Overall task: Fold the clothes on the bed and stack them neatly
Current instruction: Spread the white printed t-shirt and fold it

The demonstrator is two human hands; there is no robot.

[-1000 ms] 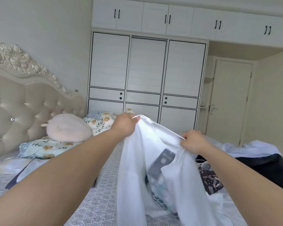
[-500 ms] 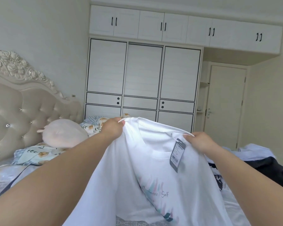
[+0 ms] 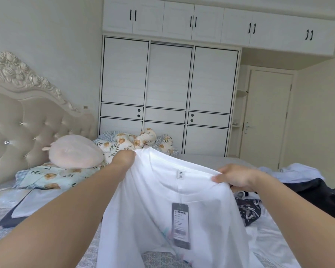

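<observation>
Bed [image 3: 205, 161] under me, wardrobe [image 3: 168, 93] behind it. I've got the white tee [image 3: 162, 200] up over the bed, L hand [image 3: 124, 159] & R hand [image 3: 236, 177] each pinching a shoulder; dark tag [image 3: 180, 225] dangles.

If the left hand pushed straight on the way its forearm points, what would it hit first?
Likely the floral bedding bunched just beyond the left hand, which grips the white T-shirt shoulder; past that, the wardrobe. Depth is uncertain.

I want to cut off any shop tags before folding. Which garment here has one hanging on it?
The white T-shirt held up by the left hand and right hand; a grey hang tag dangles inside it. The dark garments on the right show none.
</observation>
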